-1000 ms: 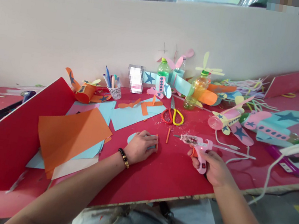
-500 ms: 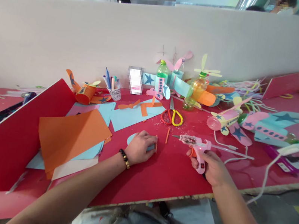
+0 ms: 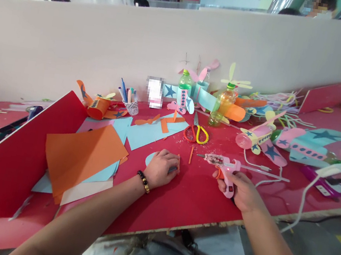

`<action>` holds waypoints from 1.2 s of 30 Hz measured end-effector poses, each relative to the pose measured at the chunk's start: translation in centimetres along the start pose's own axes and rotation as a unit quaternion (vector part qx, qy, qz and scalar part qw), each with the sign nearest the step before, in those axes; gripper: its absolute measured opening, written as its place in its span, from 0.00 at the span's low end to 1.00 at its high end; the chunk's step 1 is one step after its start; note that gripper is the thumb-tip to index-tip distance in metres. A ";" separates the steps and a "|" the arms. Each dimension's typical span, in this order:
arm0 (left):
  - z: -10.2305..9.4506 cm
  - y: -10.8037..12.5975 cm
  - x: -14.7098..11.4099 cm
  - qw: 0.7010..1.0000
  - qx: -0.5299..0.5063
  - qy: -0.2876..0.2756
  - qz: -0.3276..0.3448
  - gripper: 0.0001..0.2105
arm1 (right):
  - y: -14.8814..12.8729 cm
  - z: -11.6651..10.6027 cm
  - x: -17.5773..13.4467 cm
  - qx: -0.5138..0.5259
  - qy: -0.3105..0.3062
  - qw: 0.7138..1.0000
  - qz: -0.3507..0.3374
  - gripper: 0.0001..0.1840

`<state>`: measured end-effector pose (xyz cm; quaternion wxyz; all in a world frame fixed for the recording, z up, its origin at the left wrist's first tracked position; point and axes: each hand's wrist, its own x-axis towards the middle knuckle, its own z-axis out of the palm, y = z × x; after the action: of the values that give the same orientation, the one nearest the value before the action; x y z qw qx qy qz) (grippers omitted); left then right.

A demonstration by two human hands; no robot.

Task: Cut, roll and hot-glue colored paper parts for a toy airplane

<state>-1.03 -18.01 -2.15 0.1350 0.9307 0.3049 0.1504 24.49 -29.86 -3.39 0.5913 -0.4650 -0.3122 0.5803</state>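
My right hand (image 3: 244, 193) is wrapped around the handle of a pink hot glue gun (image 3: 227, 166), fingers at its orange trigger. The nozzle points left, and a clear glue stick (image 3: 263, 173) sticks out of the back. On the red tabletop, my left hand (image 3: 161, 168) curls over a light blue paper piece (image 3: 149, 158), holding it down; the palm hides most of it. A small orange strip (image 3: 179, 163) stands at its right end by my fingertips. Between the hands lies another thin orange strip (image 3: 191, 154).
Red-and-yellow scissors (image 3: 197, 134) lie behind the hands. Orange paper (image 3: 84, 157) and blue sheets are at left, beside a leaning red board (image 3: 22, 164). Bottle planes (image 3: 263, 135) and a pen cup (image 3: 131, 106) stand farther back. A white cable (image 3: 302, 204) crosses the right side.
The view has shifted very slightly. Both hands, the glue gun and the blue paper piece stay practically where they were.
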 end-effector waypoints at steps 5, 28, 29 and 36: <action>0.1 0.2 0.1 1.000 0.005 0.009 0.004 0.04 | 0.0 0.2 0.1 0.005 -0.010 1.000 -0.009 0.12; 0.3 0.7 -0.5 0.998 0.057 0.027 0.030 0.06 | -0.1 0.0 0.0 -0.007 -0.006 1.000 0.000 0.12; 0.3 0.7 -0.5 0.998 0.057 0.026 0.030 0.06 | -0.1 0.0 0.0 -0.008 -0.003 1.000 0.003 0.12; 0.1 1.2 -0.4 0.997 0.071 0.010 0.025 0.07 | -0.3 0.2 0.0 -0.015 -0.004 1.000 0.009 0.14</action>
<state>-0.69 -19.23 -1.88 0.0619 0.9437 0.2930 0.1406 24.41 -29.80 -3.00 0.5776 -0.4746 -0.3190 0.5826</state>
